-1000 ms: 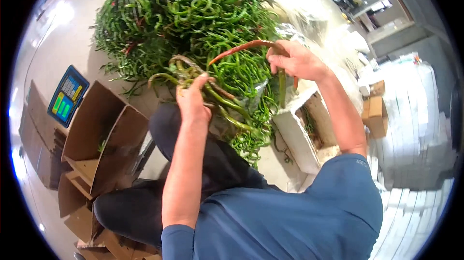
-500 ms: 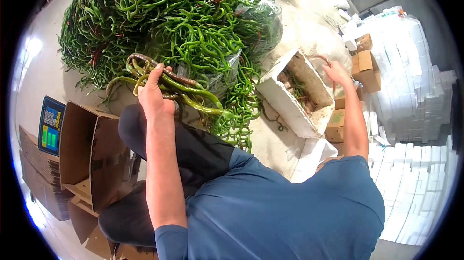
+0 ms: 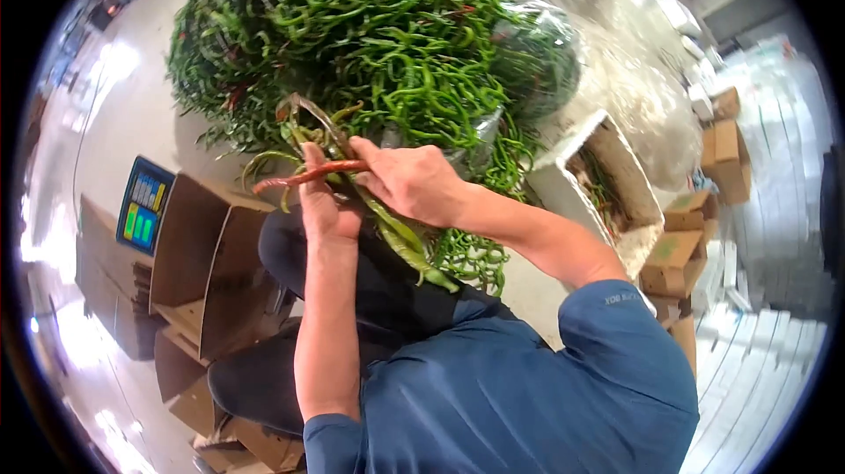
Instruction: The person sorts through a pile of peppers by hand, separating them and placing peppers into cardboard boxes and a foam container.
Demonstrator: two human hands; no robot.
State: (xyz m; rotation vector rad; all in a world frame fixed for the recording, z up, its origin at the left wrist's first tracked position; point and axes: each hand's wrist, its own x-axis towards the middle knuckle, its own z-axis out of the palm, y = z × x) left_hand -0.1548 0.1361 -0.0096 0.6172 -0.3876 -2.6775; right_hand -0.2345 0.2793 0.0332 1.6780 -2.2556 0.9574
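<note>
My left hand (image 3: 330,210) is closed around a bunch of long green chili peppers (image 3: 400,243), some of them brownish, whose ends stick out past the fingers. Right beside it, my right hand (image 3: 418,182) pinches a long red chili pepper (image 3: 299,178) that lies across the bunch. Where the fingers meet, I cannot make out whether the left thumb also presses on the red one. Behind both hands rises a big heap of green chili peppers (image 3: 352,25).
A dirty white foam box (image 3: 563,183) with discarded-looking peppers inside stands at the right. Left of my knees are an open cardboard box (image 3: 185,254) and a scale with a lit display (image 3: 145,207). Clear plastic bags (image 3: 647,95) lie beyond, and white foam boxes (image 3: 748,377) are stacked far right.
My right hand has come from beyond the foam box leftward to my left hand, and now holds a red chili pepper at the bunch. The whole view has shifted a little.
</note>
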